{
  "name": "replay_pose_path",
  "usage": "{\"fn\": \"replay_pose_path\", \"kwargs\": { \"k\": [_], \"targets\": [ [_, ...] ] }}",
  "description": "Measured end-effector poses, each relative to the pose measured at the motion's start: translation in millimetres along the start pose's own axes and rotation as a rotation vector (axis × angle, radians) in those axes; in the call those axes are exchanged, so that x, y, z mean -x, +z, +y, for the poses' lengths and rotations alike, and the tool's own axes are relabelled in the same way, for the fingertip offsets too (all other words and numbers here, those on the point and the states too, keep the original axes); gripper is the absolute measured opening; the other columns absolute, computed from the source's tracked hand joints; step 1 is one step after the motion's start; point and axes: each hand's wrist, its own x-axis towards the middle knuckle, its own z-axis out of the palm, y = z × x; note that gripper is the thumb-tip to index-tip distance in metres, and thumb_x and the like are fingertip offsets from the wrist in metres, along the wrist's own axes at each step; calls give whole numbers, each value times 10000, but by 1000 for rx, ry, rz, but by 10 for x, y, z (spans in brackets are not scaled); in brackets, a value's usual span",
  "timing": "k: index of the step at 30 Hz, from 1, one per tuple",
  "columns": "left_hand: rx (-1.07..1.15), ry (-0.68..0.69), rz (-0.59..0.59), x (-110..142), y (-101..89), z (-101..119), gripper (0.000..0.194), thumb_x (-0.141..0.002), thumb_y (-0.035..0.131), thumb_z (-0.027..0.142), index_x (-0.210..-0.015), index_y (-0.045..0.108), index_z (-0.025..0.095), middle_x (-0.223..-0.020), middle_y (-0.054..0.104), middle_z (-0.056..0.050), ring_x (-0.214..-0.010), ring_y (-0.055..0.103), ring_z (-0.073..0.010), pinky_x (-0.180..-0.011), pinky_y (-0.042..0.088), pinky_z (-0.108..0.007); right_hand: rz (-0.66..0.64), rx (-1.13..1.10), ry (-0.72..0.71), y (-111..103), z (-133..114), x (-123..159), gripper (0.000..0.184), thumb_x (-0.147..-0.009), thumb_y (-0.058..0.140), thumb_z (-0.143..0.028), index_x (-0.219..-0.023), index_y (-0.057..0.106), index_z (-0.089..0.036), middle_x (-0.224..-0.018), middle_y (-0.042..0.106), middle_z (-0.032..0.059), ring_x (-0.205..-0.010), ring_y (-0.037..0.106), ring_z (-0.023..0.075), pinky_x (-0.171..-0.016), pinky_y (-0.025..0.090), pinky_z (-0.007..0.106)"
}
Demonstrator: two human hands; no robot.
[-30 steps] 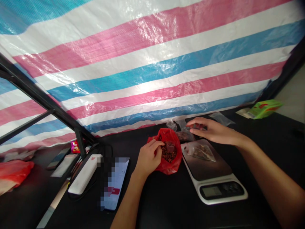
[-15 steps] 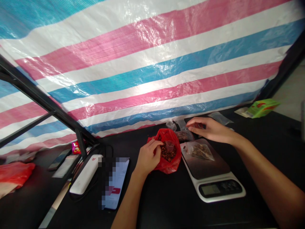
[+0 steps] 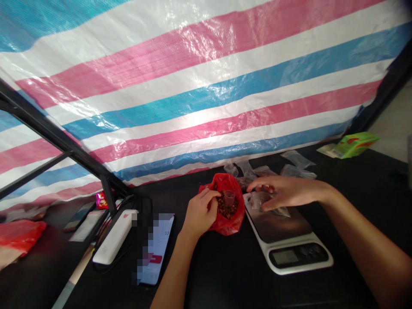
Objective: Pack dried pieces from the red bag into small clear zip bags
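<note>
A red plastic bag (image 3: pixel 236 223), opened out, holds small brown dried pieces (image 3: pixel 227 211) with a small clear cup (image 3: pixel 229 197) on them. My left hand (image 3: pixel 201 210) grips the bag's left rim, its fingertips just over the contents. To the right lies a white kitchen scale (image 3: pixel 283 240) with a dark plate and a display. On its plate is a small clear zip bag (image 3: pixel 257 200) of brown pieces, partly hidden by my right hand (image 3: pixel 283 192). That hand hovers palm down over the zip bag, thumb and fingers apart; contact is unclear.
Several clear bags (image 3: pixel 298 171) lie behind the scale, some filled. A green packet (image 3: pixel 354 145) stands at the back right. At the left are a phone (image 3: pixel 157 249), a white power strip (image 3: pixel 116 236) with cables and a black metal frame (image 3: pixel 107 189). Striped sheeting (image 3: pixel 206 98) hangs behind.
My right hand has come down and nearer, from the bags behind the scale to above the zip bag on its plate. My left hand stays at the red bag.
</note>
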Motion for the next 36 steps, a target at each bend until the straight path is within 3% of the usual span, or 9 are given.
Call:
{"fn": "replay_pose_path", "kwargs": {
  "k": [3, 9, 14, 19, 23, 27, 32, 36],
  "targets": [
    [25, 11, -11, -1, 8, 36, 265, -988, 510, 106, -1079, 716, 247, -1019, 747, -45, -924, 723, -190, -896, 571, -321, -38, -54, 7, 38, 20, -28, 465, -831, 783, -411, -1276, 739, -282, -801, 666, -4, -695, 621, 182, -581, 478, 268],
    [61, -7, -25, 0, 21, 156, 187, -1017, 575, 272, -1145, 707, 236, -916, 699, -37, -834, 681, -176, -856, 567, -311, 153, -182, -113, 142, -84, -159, 623, -870, 779, -457, -1441, 603, -285, -976, 711, 18, -886, 672, 215, -773, 537, 324],
    [130, -3, 2, 5, 68, 203, 408, -1006, 618, 343, -1400, 584, 242, -1216, 686, -84, -1120, 670, -225, -1021, 544, -377, 199, -353, -194, 441, -224, -324, 669, -892, 772, -439, -1493, 522, -284, -1049, 704, 29, -960, 689, 217, -864, 563, 369],
    [172, -29, 28, 19, 121, 188, 381, -1076, 475, 333, -1439, 543, 237, -1385, 654, -115, -1283, 632, -251, -1117, 504, -432, 182, -460, -258, 694, -265, -442, 638, -897, 770, -399, -1476, 536, -271, -1064, 693, 32, -960, 695, 199, -904, 577, 381],
    [179, -11, 54, 30, 110, 155, 386, -1105, 377, 303, -1437, 561, 233, -1431, 654, -107, -1337, 610, -241, -1167, 466, -438, 161, -622, -244, 719, -229, -484, 536, -915, 746, -466, -1373, 592, -233, -1030, 713, 40, -945, 703, 197, -894, 569, 373],
    [218, -6, 25, 48, 95, 156, 391, -1116, 338, 307, -1391, 607, 235, -1393, 684, -90, -1294, 639, -216, -1153, 478, -399, 209, -610, -154, 677, -167, -510, 404, -889, 761, -524, -1123, 692, -201, -901, 722, 21, -801, 680, 175, -779, 550, 329],
    [288, -81, 28, 58, 120, 165, 408, -1126, 315, 350, -1390, 604, 234, -1412, 677, -79, -1331, 616, -211, -1193, 435, -401, 253, -523, -164, 639, -184, -503, 359, -910, 734, -518, -1030, 730, -180, -981, 752, 59, -905, 688, 210, -877, 535, 373],
    [340, -211, 72, 47, 176, 152, 380, -1121, 329, 439, -1246, 625, 235, -1212, 735, -69, -1087, 699, -200, -984, 549, -345, 290, -449, -162, 647, -229, -474, 339, -941, 684, -526, -980, 699, -190, -903, 712, 31, -816, 647, 194, -782, 523, 340]
  ]
}}
